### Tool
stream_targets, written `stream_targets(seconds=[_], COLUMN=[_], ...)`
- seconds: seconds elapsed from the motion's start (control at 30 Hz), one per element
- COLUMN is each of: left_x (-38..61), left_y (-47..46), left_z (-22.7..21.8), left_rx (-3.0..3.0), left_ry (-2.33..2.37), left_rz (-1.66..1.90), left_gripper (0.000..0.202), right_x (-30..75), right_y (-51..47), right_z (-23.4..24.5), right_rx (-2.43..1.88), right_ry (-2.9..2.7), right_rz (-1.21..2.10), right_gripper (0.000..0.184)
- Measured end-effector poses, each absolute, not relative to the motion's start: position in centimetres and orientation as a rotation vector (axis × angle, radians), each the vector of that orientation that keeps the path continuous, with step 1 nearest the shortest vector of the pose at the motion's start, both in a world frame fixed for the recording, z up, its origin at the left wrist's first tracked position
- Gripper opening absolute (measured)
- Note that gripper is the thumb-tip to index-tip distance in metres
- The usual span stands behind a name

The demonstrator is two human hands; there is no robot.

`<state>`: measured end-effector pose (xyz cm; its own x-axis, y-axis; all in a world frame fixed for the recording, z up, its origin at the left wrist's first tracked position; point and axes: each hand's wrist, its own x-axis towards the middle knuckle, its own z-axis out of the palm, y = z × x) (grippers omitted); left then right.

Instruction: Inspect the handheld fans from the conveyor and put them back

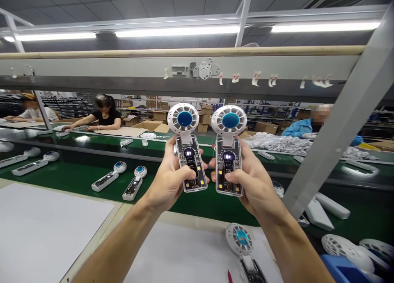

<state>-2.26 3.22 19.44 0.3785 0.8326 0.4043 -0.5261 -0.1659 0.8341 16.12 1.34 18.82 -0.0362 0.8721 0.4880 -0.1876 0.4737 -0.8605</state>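
Note:
My left hand (168, 177) is wrapped round a handheld fan (191, 164), its thumb pressed on the exposed circuit board. Another handheld fan (228, 162) of the same kind is gripped in my right hand (250, 178), thumb also on the board. Both are held upright side by side, apart from each other, over the green belt. Each has a white round head with a blue centre, a clear-edged handle and a small lit display. Below my right hand, a third fan (240, 238) lies on the white work surface (184, 250), its lower end cut off by the frame.
A green conveyor belt (74, 186) carries several more fans. A blue bin (341, 270) with white fan heads stands at lower right. A slanted metal post (335, 123) crosses the right side. Several co-workers sit across the belt, near a heap of small white parts (277, 143).

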Motion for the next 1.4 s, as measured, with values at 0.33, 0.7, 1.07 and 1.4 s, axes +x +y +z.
stream_targets(seconds=[0.33, 0.7, 1.07, 1.4], left_x=[-1.8, -1.9, -2.1, -2.4], left_y=[3.5, 3.5, 3.2, 5.0], left_z=[19.1, 18.8, 18.9, 18.0], left_rx=[1.156, 1.137, 1.185, 1.394], left_ry=[0.356, 0.294, 0.285, 0.871], left_rz=[1.215, 1.260, 1.228, 1.922], left_gripper=[0.070, 0.071, 0.053, 0.014], right_x=[16.4, 16.5, 16.4, 16.1], right_y=[1.3, 1.3, 0.8, -1.8], right_z=[19.1, 19.0, 19.5, 19.7], right_rx=[-0.621, -0.647, -0.699, -0.983], right_ry=[-1.331, -1.323, -1.296, -1.263], right_rz=[0.983, 0.973, 0.941, 0.665], right_gripper=[0.074, 0.077, 0.088, 0.027])
